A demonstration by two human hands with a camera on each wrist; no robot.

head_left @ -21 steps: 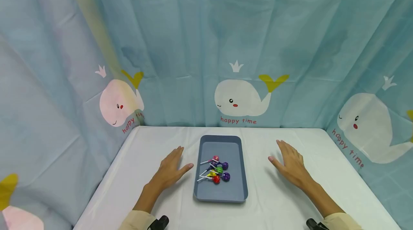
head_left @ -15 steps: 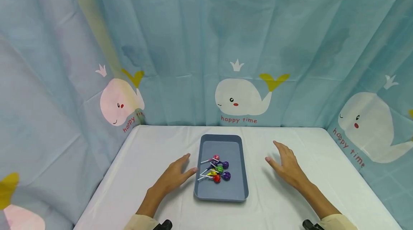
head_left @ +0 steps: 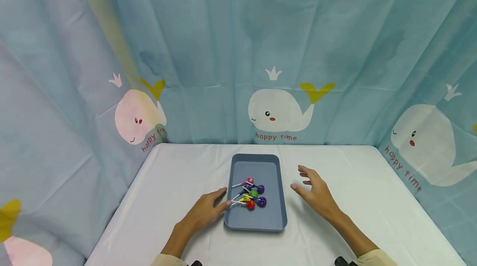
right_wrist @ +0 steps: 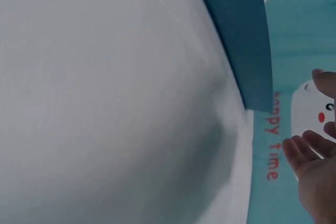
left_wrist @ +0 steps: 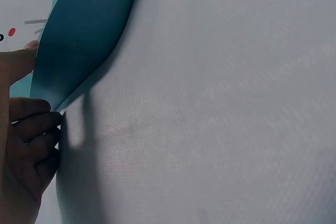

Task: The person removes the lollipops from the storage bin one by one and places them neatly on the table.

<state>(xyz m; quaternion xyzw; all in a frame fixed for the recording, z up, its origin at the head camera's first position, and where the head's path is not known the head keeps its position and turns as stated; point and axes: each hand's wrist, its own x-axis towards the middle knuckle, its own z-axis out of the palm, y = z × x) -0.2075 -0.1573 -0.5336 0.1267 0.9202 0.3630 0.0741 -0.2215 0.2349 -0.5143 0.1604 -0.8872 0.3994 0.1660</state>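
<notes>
A blue-grey rectangular tray [head_left: 257, 224] lies on the white-covered table. Inside it, toward the left, several lollipops are bunched together: a red one [head_left: 251, 205], a green one [head_left: 254, 194] and purple ones [head_left: 262, 201] among them, with white sticks pointing left. My left hand [head_left: 205, 210] is at the tray's left side, thumb and index fingertips right at the rim. In the left wrist view, its loosely bent fingers [left_wrist: 39, 135] overlap the tray's lower wall edge [left_wrist: 84, 40]. My right hand [head_left: 316, 195] hovers right of the tray, fingers spread and apart from the wall [right_wrist: 241, 40].
White cloth [head_left: 186, 166] covers the table on both sides of the tray. A light blue curtain [head_left: 208, 50] printed with whales hangs behind the table and along its sides.
My left hand has moved right, from beside the tray to its left rim. My right hand has come left toward the tray. The tray and lollipops stay put.
</notes>
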